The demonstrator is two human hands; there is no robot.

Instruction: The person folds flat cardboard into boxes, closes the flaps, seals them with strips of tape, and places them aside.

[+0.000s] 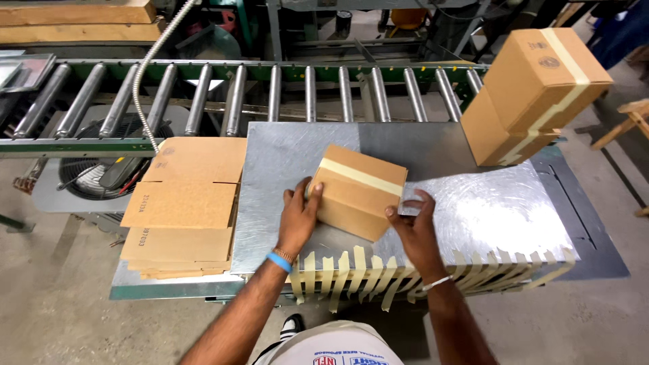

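The small brown cardboard box (359, 192), sealed with a pale tape strip, sits tilted on the shiny metal table (487, 209), its long axis running from near-left to far-right. The left hand (299, 215) and right hand (414, 226) clasp its opposite sides, beside the flat cardboard stack (186, 206).

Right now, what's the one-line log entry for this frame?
left hand: grips small taped box | right hand: on box's right side | box: on metal table | tape strips: table edge
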